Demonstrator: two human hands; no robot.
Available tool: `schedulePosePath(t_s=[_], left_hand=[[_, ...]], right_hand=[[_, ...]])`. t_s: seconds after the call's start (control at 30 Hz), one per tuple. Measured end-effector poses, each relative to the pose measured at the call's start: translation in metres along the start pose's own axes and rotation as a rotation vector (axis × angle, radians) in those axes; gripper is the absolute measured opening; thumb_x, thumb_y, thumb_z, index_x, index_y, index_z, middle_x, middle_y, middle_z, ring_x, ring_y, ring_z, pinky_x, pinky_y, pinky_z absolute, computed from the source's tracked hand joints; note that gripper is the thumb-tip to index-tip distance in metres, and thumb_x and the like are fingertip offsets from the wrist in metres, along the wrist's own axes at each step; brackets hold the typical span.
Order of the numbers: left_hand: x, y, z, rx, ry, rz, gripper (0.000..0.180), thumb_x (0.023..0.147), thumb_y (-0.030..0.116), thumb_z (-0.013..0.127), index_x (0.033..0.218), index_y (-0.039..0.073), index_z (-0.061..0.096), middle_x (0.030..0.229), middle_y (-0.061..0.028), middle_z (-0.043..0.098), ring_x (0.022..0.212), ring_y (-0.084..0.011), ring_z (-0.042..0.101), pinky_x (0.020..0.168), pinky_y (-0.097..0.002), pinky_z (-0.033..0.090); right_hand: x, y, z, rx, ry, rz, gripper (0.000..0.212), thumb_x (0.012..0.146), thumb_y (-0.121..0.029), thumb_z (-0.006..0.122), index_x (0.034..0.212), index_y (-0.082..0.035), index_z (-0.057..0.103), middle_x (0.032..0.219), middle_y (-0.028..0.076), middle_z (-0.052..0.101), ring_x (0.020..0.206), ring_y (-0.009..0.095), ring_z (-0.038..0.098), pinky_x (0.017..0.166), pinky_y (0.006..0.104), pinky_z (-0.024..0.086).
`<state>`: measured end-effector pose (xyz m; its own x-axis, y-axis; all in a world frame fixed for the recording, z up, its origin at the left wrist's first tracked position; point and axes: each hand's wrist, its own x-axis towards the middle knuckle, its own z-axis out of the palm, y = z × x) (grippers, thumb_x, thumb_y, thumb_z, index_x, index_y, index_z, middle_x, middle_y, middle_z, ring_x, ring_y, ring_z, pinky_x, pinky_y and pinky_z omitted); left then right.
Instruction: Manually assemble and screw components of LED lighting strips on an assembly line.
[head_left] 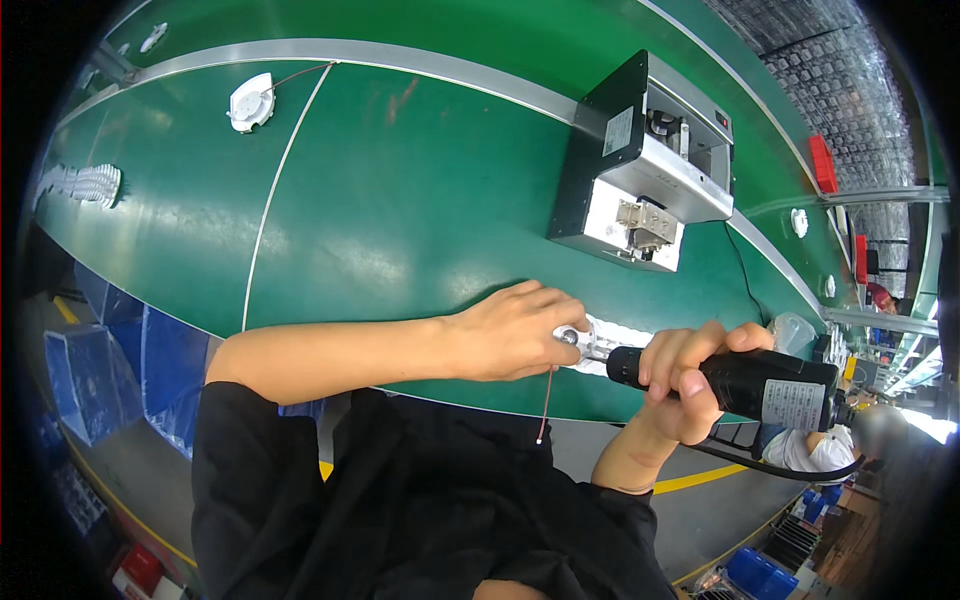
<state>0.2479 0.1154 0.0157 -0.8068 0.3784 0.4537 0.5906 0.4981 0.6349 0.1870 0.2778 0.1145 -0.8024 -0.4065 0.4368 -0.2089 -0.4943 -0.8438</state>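
Near the front edge of the green bench [400, 220], my left hand [520, 330] is closed on a small white part [571, 338]. A thin red wire [546, 405] hangs from that part over the bench edge, with a small pale tip. My right hand [690, 375] wraps around a black electric screwdriver [775, 385], held nearly level. Its bit points left and meets or nearly meets the white part; contact is too small to tell. Beneath lies a whitish sheet or tray [620, 338], partly covered by my hands.
A black and silver machine [640, 170] stands at the back right. One white part with a wire [252, 103] lies at the far left, and a row of stacked white parts [85, 184] by the left edge. A clear plastic bag [793, 332] sits right. Blue bins [95, 385] stand below left.
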Motion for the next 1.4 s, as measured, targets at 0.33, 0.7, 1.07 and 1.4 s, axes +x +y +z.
schedulePosePath(t_s=[0.33, 0.7, 1.07, 1.4], left_hand=[[0.003, 0.005, -0.002, -0.001, 0.010, 0.016, 0.021, 0.067, 0.012, 0.071, 0.088, 0.013, 0.069, 0.110, -0.0064, 0.054, 0.106, -0.0273, 0.054, 0.083, -0.0387, 0.046], [0.004, 0.008, -0.015, -0.092, -0.051, -0.118, 0.031, 0.060, 0.009, 0.069, 0.091, 0.012, 0.069, 0.116, -0.0099, 0.049, 0.107, -0.0302, 0.052, 0.087, -0.0411, 0.043], [0.004, -0.070, -0.121, 0.457, 0.316, -0.235, 0.059, 0.066, 0.011, 0.068, 0.122, 0.007, 0.050, 0.123, -0.0143, 0.052, 0.118, -0.0320, 0.046, 0.099, -0.0423, 0.034], [-0.094, -0.078, -0.225, 1.113, 0.413, -1.365, 0.077, 0.073, 0.053, 0.067, 0.133, 0.010, 0.045, 0.119, -0.0221, 0.049, 0.109, -0.0395, 0.049, 0.086, -0.0499, 0.045]], right_hand=[[-0.023, 0.001, 0.007, -0.126, -0.098, -0.054, 0.037, 0.074, 0.006, 0.063, 0.099, -0.009, 0.039, 0.063, 0.006, 0.049, 0.049, 0.017, 0.048, 0.047, 0.0312, 0.045], [-0.004, 0.002, -0.003, 0.024, -0.148, -0.059, 0.049, 0.074, 0.002, 0.063, 0.115, -0.007, 0.037, 0.060, 0.006, 0.049, 0.047, 0.018, 0.049, 0.048, 0.0342, 0.047], [0.012, -0.014, -0.027, 0.095, -0.076, -0.223, 0.060, 0.074, -0.002, 0.063, 0.126, -0.006, 0.034, 0.055, 0.003, 0.045, 0.038, 0.014, 0.044, 0.040, 0.0271, 0.042], [0.009, -0.008, -0.032, 0.096, -0.051, -0.192, 0.058, 0.074, -0.003, 0.065, 0.123, -0.004, 0.034, 0.056, 0.005, 0.046, 0.039, 0.015, 0.044, 0.040, 0.0270, 0.041]])
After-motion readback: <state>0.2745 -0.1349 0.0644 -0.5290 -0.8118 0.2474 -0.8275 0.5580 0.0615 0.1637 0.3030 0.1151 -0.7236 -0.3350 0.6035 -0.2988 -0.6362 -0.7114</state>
